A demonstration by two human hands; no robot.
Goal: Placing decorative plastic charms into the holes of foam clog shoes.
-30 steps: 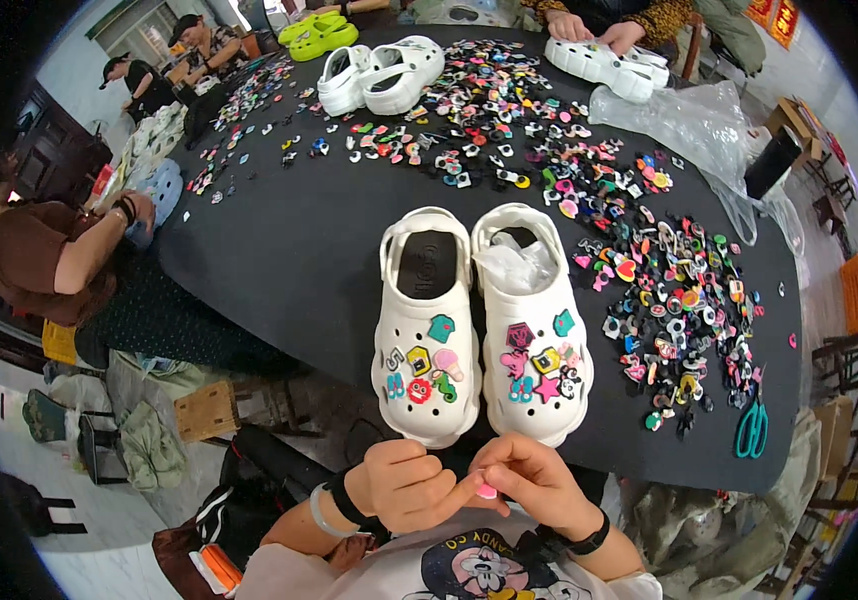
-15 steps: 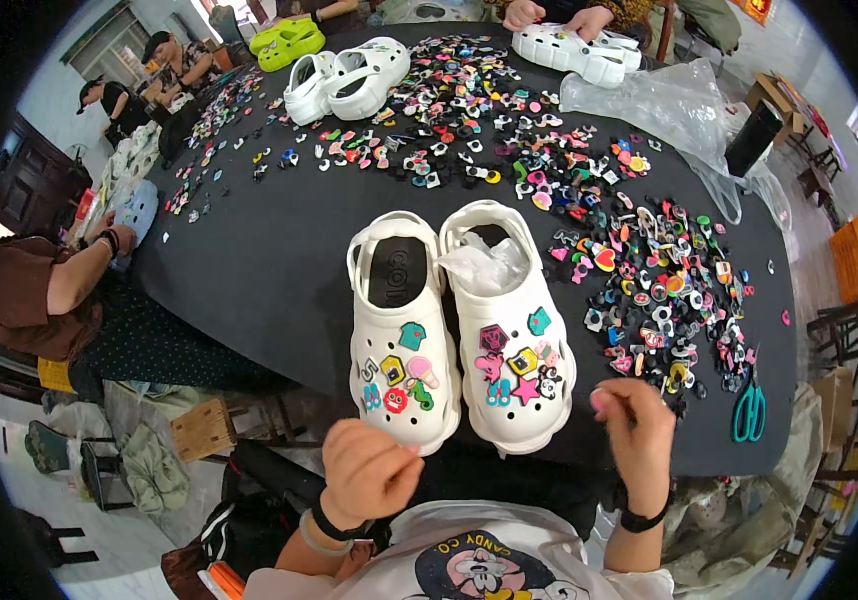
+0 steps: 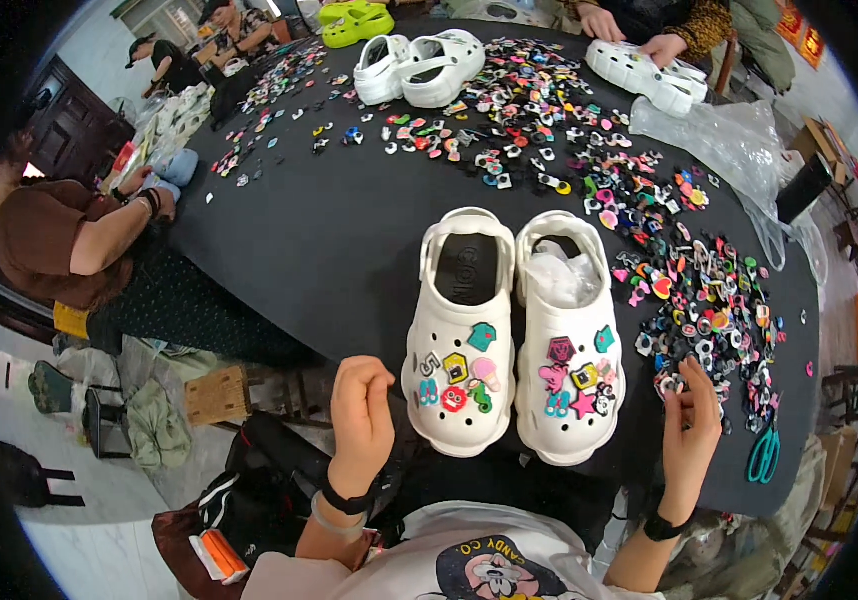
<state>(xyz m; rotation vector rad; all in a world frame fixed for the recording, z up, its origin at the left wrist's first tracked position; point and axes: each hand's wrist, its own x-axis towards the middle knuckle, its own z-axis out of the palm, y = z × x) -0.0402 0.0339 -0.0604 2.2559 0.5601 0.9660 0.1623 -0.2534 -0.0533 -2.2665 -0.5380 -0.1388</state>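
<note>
A pair of white clogs stands side by side in front of me, toes toward me. The left clog [image 3: 459, 330] and the right clog [image 3: 569, 325] carry colourful shoe charms on their toes, among them a pink star [image 3: 583, 404]. Clear plastic is stuffed in the right clog's opening. Beside the left clog's toe, my left hand [image 3: 362, 405] hangs with its fingers curled in; nothing shows in it. My right hand [image 3: 691, 420] is at the near edge of the loose charm pile [image 3: 694, 300], thumb and index finger apart, close to the charms.
Teal scissors [image 3: 764, 455] lie at the table's right edge. Farther off stand another white pair [image 3: 439, 70] and a lime-green clog [image 3: 354, 22]. Across the table, a person's hands hold a white clog [image 3: 644, 75]; someone at the left handles a blue clog [image 3: 174, 168]. Clear plastic bags [image 3: 719, 140] lie far right.
The view has shifted, so the table appears farther right. My right hand has moved to the charm pile; my left hand has drawn away from the left clog's toe.
</note>
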